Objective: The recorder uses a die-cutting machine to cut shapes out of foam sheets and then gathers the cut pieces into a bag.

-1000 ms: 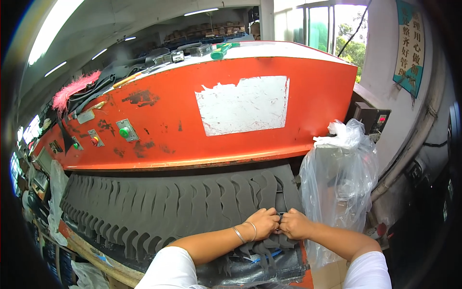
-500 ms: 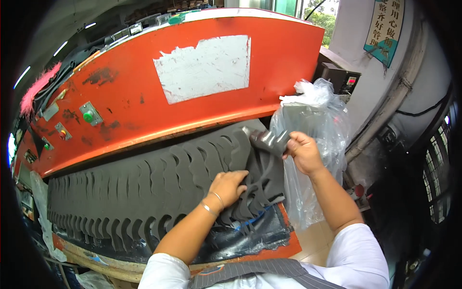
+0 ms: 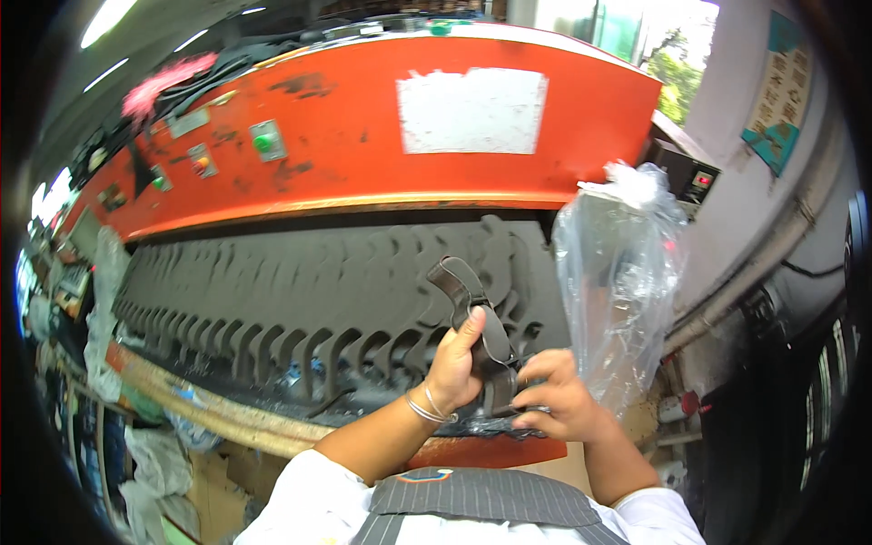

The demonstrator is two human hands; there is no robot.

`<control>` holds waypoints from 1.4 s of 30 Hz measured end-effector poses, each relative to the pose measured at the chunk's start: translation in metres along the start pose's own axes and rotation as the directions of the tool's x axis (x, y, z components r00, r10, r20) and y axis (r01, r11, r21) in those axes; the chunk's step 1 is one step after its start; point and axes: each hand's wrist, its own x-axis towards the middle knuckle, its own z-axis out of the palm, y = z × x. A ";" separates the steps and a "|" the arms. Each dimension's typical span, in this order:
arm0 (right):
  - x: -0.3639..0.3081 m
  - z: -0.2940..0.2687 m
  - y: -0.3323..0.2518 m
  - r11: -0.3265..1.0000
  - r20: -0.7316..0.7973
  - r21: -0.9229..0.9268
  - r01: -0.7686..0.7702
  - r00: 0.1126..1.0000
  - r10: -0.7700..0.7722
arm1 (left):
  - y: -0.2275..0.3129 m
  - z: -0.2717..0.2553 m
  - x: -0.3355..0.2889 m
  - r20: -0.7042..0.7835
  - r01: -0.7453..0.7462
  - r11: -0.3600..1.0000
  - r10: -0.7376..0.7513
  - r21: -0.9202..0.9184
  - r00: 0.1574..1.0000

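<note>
My left hand [image 3: 457,368] is closed around a curved, dark metal cutting die [image 3: 495,341], its thumb lying along the band. The die is held tilted above the front right part of a thick dark grey foam sheet [image 3: 259,282]. Close beside the die's lower end is my right hand [image 3: 561,400], its fingers bent and spread apart; whether they touch the die is unclear, and the thumb is hidden. Rows of wavy cuts run across the sheet, and curved strips hang along its front edge.
Behind the sheet stands an orange press [image 3: 345,168] with a green button [image 3: 263,143]. A clear plastic bag [image 3: 622,272] hangs at the right, next to a dark control box [image 3: 690,177]. The worn table edge [image 3: 209,413] runs along the front left.
The die has come from my right hand over the far right of the sheet into my left hand, nearer me. My left hand has left the foam. The view has shifted.
</note>
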 end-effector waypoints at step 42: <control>0.159 0.050 0.177 0.372 -0.468 -0.191 -0.908 0.418 0.779 | 0.281 -0.178 0.008 -0.227 0.029 0.504 0.335 0.863 0.914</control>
